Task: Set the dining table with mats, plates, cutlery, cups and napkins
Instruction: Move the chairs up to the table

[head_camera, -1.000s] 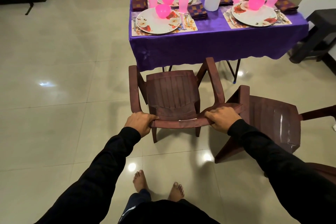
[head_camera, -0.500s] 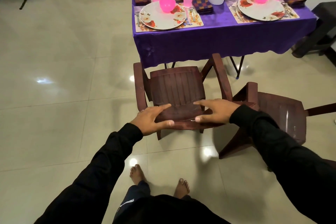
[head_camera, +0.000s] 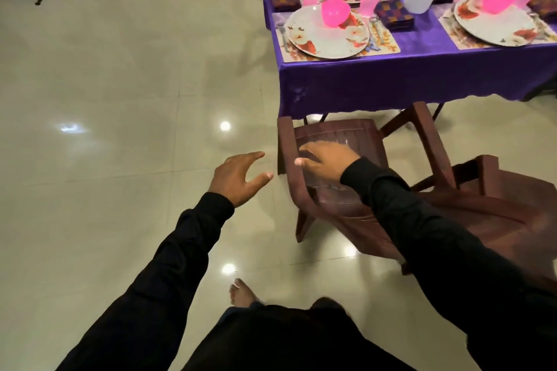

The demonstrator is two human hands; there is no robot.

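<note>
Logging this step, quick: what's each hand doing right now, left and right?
Left hand: open, fingers spread, holding nothing, over the floor beside the chair.
Right hand: open, fingers loosely out, over the chair; contact can't be told.

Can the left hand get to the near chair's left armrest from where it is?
Probably yes: the left hand hangs open over bare floor beside the chair, nothing between them.

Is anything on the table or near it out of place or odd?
The place settings look tidy. The odd part is the two brown chairs: the second chair stands angled right against the near chair, not squared to the table. Both hands hold nothing.
</note>
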